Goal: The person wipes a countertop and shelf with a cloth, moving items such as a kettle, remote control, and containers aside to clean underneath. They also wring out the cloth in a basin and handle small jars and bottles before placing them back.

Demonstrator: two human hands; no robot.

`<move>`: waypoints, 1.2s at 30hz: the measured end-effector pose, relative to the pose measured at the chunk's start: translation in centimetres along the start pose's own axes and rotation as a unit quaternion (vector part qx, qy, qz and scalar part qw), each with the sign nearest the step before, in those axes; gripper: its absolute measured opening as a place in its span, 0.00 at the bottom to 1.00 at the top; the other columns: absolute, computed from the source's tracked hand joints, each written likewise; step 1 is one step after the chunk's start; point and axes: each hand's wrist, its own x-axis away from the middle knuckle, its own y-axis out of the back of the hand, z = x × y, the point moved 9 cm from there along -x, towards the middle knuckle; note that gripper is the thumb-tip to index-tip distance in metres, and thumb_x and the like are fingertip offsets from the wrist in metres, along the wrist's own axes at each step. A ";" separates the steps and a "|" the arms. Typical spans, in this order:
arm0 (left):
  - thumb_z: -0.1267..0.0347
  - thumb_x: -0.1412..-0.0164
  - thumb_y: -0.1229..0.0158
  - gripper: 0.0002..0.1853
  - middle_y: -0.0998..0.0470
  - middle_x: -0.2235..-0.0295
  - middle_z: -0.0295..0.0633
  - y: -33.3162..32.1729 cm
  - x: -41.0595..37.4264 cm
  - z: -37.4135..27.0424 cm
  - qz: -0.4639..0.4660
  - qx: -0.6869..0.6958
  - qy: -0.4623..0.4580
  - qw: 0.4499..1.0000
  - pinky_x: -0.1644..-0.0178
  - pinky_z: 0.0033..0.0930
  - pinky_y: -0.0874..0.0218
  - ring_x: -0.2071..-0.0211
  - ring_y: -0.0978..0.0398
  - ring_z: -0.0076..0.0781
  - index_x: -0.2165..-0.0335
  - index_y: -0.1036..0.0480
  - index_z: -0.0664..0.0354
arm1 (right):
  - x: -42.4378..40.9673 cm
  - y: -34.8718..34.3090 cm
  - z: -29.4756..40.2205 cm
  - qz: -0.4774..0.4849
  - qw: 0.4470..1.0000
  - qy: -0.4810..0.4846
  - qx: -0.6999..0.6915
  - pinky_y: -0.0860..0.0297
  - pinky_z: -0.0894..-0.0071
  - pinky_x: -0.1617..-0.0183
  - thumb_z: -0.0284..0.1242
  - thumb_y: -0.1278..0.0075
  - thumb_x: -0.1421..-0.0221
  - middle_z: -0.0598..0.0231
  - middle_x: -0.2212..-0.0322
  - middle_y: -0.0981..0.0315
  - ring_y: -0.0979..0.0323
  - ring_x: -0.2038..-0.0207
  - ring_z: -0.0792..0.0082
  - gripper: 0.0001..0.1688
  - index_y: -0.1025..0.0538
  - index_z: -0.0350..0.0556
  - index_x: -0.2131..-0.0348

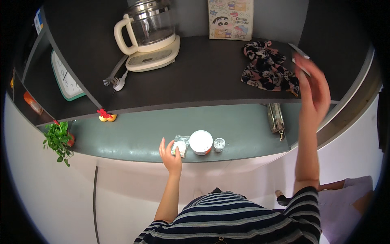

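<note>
My left hand [172,157] is at the counter's front edge, fingers spread, its thumb over a small clear zip bag [182,141] with white contents; it does not look gripped. To the bag's right stand a round tub with a white lid [201,142] and a small clear container [219,144]. Up at the right, my blurred right hand [313,88] is raised above the shelf, beside a dark patterned cloth [266,71] with pink parts. A thin, pale silvery object [301,67] is between its fingertips; a similar piece [298,50] shows just beyond. Their kind cannot be told.
On the dark shelf [198,82] stand a glass kettle [152,33] on a cream base, its plug [119,84], and a cartoon-printed book or board [230,21]. A clock [67,77], potted plant [59,137] and shiny pouch [275,119] are around. Another person [344,204] is at lower right.
</note>
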 end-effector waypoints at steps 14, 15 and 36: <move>0.80 0.45 0.43 0.07 0.29 0.53 0.46 13.7 -6.3 -20.3 -0.131 0.188 -0.379 0.896 0.43 0.49 0.35 0.50 0.30 0.46 0.67 0.23 0.59 | -5.3 -14.2 -18.9 0.481 0.827 -0.052 0.288 0.45 0.58 0.30 0.51 0.59 0.30 0.47 0.35 0.42 0.44 0.32 0.49 0.37 0.37 0.50 0.33; 0.81 0.47 0.42 0.08 0.28 0.53 0.46 13.5 -6.4 -20.3 -0.130 0.202 -0.375 0.895 0.43 0.48 0.35 0.51 0.30 0.46 0.67 0.23 0.59 | -5.1 -15.7 -18.9 0.483 0.823 -0.063 0.294 0.45 0.58 0.30 0.52 0.59 0.30 0.45 0.35 0.41 0.44 0.32 0.48 0.38 0.37 0.48 0.33; 0.79 0.46 0.40 0.14 0.30 0.53 0.50 19.9 -10.3 -15.0 -0.135 0.172 -0.423 0.879 0.41 0.51 0.35 0.51 0.30 0.46 0.60 0.29 0.59 | 0.6 -16.9 5.1 0.509 0.822 -0.145 -0.210 0.26 0.56 0.47 0.25 0.39 0.49 0.55 0.61 0.17 0.20 0.52 0.53 0.13 0.16 0.40 0.61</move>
